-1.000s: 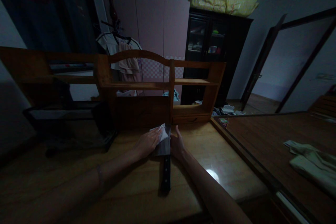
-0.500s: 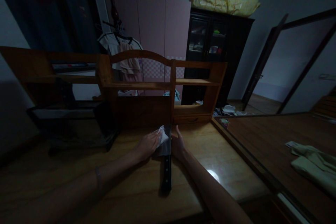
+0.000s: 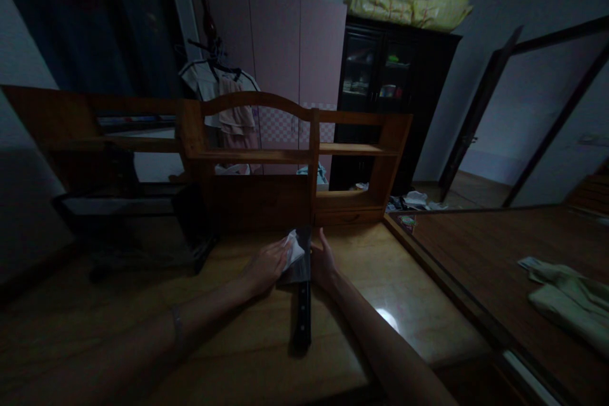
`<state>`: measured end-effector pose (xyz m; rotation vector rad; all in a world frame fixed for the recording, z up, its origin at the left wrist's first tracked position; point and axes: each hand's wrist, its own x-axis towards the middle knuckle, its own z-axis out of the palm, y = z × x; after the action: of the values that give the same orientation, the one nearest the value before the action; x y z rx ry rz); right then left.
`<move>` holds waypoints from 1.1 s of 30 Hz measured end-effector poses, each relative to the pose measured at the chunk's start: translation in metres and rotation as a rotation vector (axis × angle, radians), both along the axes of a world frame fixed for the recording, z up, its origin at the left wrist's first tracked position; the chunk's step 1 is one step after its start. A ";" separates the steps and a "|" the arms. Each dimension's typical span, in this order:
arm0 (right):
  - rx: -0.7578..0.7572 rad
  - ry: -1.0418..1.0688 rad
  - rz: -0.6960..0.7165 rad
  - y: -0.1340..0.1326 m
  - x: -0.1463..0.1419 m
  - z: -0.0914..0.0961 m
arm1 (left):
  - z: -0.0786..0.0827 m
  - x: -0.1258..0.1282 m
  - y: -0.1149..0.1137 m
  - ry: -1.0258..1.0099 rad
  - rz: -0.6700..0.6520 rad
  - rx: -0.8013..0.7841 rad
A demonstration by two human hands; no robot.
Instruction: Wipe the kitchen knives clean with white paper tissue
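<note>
A large cleaver (image 3: 301, 304) lies flat on the wooden desk (image 3: 228, 342), its dark handle pointing toward me and its broad blade away. My left hand (image 3: 264, 265) presses a white cloth (image 3: 295, 246) onto the blade, fingers laid over it. My right hand (image 3: 322, 261) rests against the blade's right edge with fingers extended and held together. The room is dim.
A wooden shelf unit (image 3: 295, 158) stands along the desk's back edge just beyond the blade. A dark rack (image 3: 118, 209) sits at the left. To the right is a wooden bed platform (image 3: 499, 266) with folded pale cloth (image 3: 566, 298). A dark cabinet (image 3: 390, 89) stands behind.
My left hand with the cloth has slid slightly back along the blade; the knife and my right hand have hardly moved.
</note>
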<state>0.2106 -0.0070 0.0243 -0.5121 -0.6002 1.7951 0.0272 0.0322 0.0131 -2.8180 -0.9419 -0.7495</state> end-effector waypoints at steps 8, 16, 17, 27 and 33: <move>-0.008 0.013 0.008 0.001 0.000 -0.001 | 0.000 -0.004 -0.001 0.008 -0.013 0.006; 0.016 0.001 0.006 0.002 0.001 -0.005 | 0.004 -0.009 -0.006 0.000 -0.075 -0.007; 0.013 -0.002 0.006 0.002 0.001 -0.005 | 0.005 -0.008 -0.007 -0.005 -0.083 -0.008; -0.017 -0.004 -0.014 0.002 0.000 -0.002 | 0.005 -0.004 -0.010 -0.017 -0.077 -0.022; 0.002 -0.022 -0.038 0.002 -0.001 0.000 | 0.009 0.000 -0.012 -0.034 -0.085 -0.023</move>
<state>0.2093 -0.0053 0.0243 -0.5392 -0.6033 1.7545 0.0269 0.0206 0.0221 -2.8907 -0.8455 -0.8033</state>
